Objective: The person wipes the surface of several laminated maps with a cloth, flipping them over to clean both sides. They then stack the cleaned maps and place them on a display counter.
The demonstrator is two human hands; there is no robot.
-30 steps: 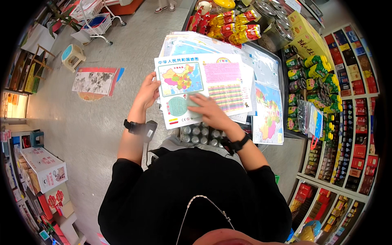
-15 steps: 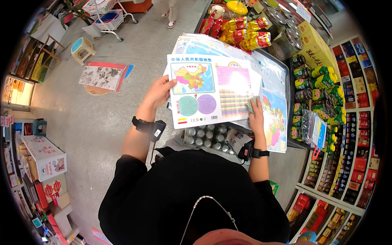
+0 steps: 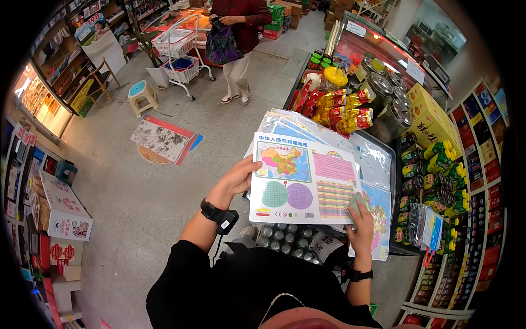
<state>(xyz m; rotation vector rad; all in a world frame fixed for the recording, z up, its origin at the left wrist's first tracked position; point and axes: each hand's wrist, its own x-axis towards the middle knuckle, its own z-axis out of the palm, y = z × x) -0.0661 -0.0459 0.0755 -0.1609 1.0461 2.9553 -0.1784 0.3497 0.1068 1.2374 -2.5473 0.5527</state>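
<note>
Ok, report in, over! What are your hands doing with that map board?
Left hand grips map board at its left edge. Right hand holds its lower right corner. Board lifted above stack of map sheets. Nothing blocking.

A dark worktop (image 3: 390,164) stands in front of the person. On it lies a pile of flat map sheets in clear wrap (image 3: 329,137). Behind the pile sit red and yellow snack bags (image 3: 334,104), touching each other. Big glass jars with metal lids (image 3: 386,90) stand just beside the bags. At the near edge of the worktop are rows of round can tops (image 3: 282,238). The grey floor (image 3: 137,203) spreads out to the left. On the floor lies a flat picture mat (image 3: 161,140). Near it stands a small stool with a blue seat (image 3: 139,94). A white trolley with baskets (image 3: 181,60) stands on the floor too. White boxes (image 3: 60,208) sit at the far left.
</note>
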